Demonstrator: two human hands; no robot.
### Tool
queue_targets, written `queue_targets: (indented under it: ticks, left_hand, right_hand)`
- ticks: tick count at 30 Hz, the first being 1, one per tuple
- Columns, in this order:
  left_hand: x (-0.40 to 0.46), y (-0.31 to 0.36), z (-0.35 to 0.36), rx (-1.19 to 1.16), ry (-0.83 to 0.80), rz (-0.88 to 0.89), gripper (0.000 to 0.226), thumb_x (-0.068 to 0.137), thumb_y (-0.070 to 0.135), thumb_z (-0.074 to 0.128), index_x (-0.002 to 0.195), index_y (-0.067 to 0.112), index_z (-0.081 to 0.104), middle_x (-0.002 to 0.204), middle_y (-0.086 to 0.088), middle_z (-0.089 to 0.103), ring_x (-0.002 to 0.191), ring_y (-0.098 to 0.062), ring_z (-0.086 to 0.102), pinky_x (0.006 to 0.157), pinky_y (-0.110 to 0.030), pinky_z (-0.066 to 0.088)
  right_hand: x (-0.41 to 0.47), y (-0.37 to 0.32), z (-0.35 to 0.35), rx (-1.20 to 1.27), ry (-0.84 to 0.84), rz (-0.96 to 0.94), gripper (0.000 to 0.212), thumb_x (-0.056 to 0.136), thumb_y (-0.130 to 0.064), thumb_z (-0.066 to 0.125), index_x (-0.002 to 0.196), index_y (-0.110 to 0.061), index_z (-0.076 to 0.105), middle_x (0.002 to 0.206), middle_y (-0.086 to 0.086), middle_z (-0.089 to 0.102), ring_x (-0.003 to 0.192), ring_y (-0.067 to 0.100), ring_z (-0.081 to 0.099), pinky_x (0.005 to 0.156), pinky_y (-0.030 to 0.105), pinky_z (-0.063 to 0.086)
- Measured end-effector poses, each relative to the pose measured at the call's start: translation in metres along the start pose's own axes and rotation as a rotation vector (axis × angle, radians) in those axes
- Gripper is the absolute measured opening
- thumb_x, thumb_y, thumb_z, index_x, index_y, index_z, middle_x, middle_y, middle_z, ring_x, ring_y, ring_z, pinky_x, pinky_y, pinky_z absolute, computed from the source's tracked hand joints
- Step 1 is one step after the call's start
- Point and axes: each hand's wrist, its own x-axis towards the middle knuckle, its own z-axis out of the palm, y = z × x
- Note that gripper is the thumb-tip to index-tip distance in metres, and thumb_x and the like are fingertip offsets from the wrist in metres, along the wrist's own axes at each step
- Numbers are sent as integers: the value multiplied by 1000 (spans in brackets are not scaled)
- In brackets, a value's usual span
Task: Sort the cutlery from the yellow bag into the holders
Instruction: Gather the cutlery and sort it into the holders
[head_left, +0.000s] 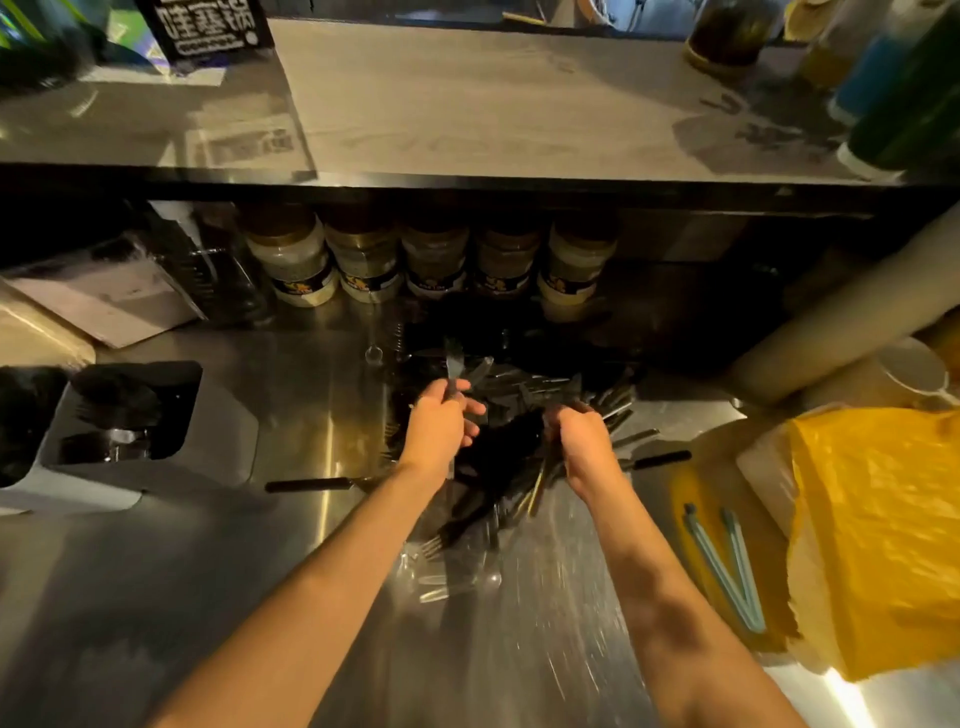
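Head view looks down on a steel counter (291, 405) running under a dark overhanging shelf (467, 187), with bare metal open toward the near edge and left of the arms, while a yellow bag (872, 535) crowds the right side. At far left a grey holder (145, 457) has dark cutlery in its compartments, and a row of jars (431, 260) lines the back. Between them, a heap of dark cutlery (498, 457) lies mid-counter; the left hand (441, 426) grips a few pieces upright, and the right hand (582, 436) clutches a bunch in the heap.

Black cutlery (498, 441) (dark handles), yellow bag (878, 535), silver steel counter (291, 415).
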Motion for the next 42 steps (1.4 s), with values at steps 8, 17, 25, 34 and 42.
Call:
queue_targets:
  ticks: [8, 17, 25, 34, 42]
  left_hand:
    - [22, -6, 10, -190, 102, -277, 20, 107, 18, 41, 97, 7, 53, 72, -11, 62, 57, -23, 59, 55, -36, 53]
    - [-2, -33, 23, -237, 244, -353, 28, 105, 23, 42, 82, 13, 55, 79, -2, 60, 70, -15, 54, 67, -33, 39]
    - [-28, -35, 36, -301, 232, -255, 11, 104, 16, 41, 104, 14, 52, 100, 0, 58, 101, -16, 56, 103, -41, 44]
    - [-40, -58, 24, -3, 159, -56, 7, 98, 25, 50, 94, 21, 54, 103, -2, 61, 101, -23, 59, 98, -46, 48]
    - [-9, -8, 51, 853, -184, 233, 67, 103, 51, 39, 150, 5, 30, 155, -14, 35, 146, -27, 27, 115, -38, 24]
  right_hand:
    - [61, -30, 6, -976, -45, -438, 88, 84, -59, 69, 156, -26, 31, 160, 8, 32, 149, 29, 26, 120, 40, 25]
    - [62, 1, -2, -1458, 46, -544, 104, 79, -87, 42, 160, -27, 13, 163, 7, 22, 147, 32, 22, 116, 50, 25]
    - [27, 32, -10, -1523, 224, -504, 82, 98, -68, 31, 160, -17, 16, 149, 17, 41, 135, 36, 40, 108, 44, 32]
    - [9, 27, -47, -953, 385, -353, 79, 93, -65, 49, 155, -19, 30, 161, 13, 27, 149, 32, 21, 120, 47, 19]
    - [-51, 99, -75, -436, 771, -42, 71, 95, -33, 64, 150, 0, 36, 152, 26, 39, 141, 42, 34, 115, 50, 24]
